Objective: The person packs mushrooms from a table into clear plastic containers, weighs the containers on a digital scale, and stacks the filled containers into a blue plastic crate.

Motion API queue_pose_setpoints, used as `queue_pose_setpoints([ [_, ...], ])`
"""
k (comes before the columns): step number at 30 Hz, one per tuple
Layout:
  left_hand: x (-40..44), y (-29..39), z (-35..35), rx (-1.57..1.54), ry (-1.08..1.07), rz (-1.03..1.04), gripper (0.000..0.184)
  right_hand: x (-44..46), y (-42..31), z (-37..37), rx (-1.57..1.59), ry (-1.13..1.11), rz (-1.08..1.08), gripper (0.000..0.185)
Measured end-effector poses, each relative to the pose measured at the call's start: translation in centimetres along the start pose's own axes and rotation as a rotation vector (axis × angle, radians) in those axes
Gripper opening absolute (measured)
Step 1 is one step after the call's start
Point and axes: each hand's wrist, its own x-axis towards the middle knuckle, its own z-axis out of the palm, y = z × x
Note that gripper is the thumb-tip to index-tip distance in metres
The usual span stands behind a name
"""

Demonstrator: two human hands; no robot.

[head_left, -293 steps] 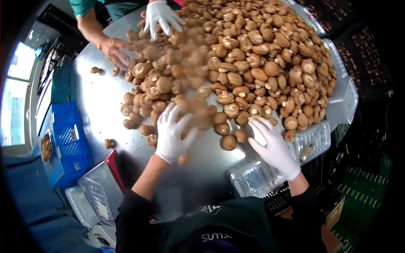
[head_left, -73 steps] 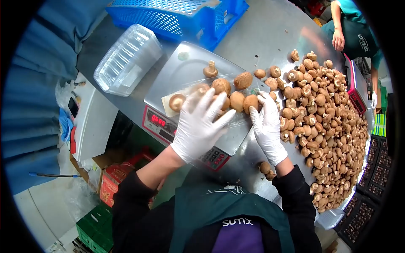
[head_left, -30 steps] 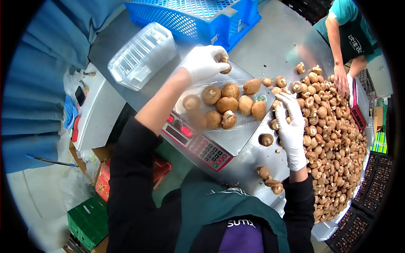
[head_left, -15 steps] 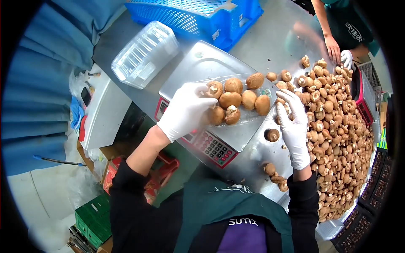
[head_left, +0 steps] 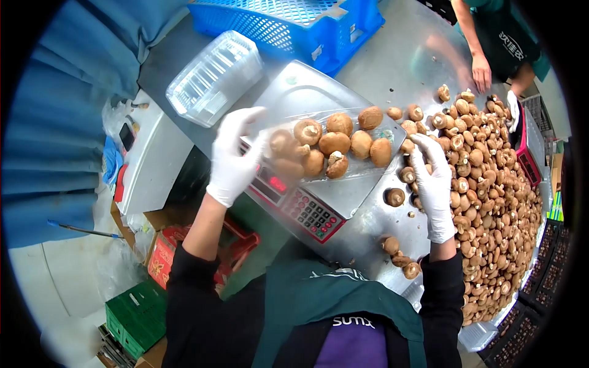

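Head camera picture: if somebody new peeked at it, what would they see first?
Probably the huge heap of brown mushrooms, spread over the right side of the metal table. Next might come the silver scale with the red edge, in the middle, with mushrooms on it. The white-gloved left hand beside the scale and the bright blue crate at the top stand out too.

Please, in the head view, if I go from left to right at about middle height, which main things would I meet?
Blue curtain, dark phone-like object, the wearer's left hand, mushroom group on the scale, the wearer's right hand, large mushroom pile.
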Motion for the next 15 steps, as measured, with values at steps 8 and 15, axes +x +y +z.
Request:
queue_pose_setpoints([
  [8,-6.6,-1.4,0.1,-0.465,-0.265,-0.657,0.037,1.1,2.0,0.6,0.210,-0.326,0.371,0.035],
  [15,-6.5,-2.2,3.0,-0.383,-0.135,-0.550,0.028,1.5,2.1,1.8,0.306,-0.338,0.409,0.023],
])
